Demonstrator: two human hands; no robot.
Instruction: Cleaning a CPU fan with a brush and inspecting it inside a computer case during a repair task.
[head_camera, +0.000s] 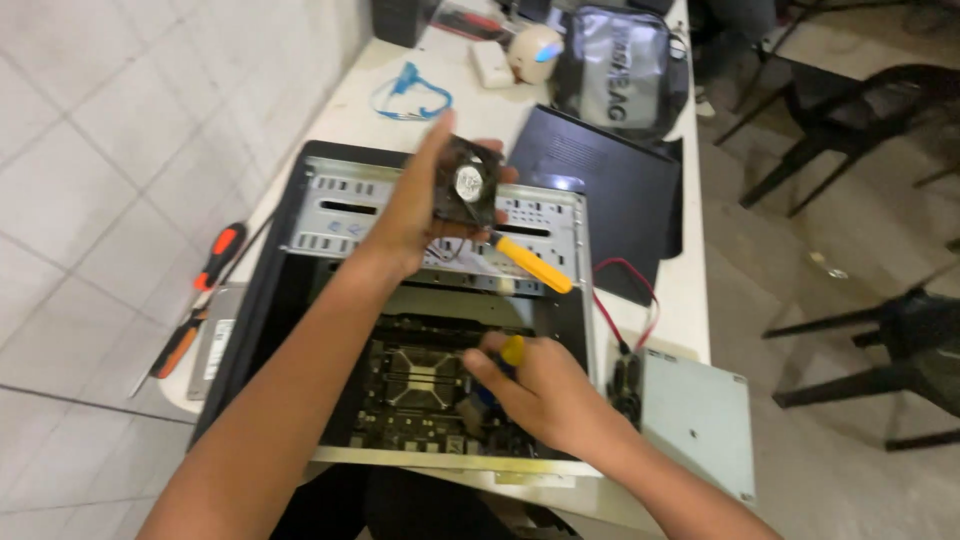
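An open black computer case (300, 190) lies on the white table, its green motherboard (410, 395) showing inside. My left hand (420, 205) holds a small black case fan (468, 185) with a round silver centre label, lifted above the drive bays. My right hand (540, 385) is low in the case beside the motherboard, fingers closed round a yellow tool handle (513, 350). A second yellow-handled screwdriver (530, 262) rests across the metal bay frame just below the fan.
Orange-and-black screwdrivers (200, 300) lie at the table's left edge. A black side panel (600, 190) sits right of the case, a grey metal box (695, 415) with red wires (640, 300) nearer. A blue cable (410, 95), a grey bag (620, 70) and black chairs (880, 110) lie beyond.
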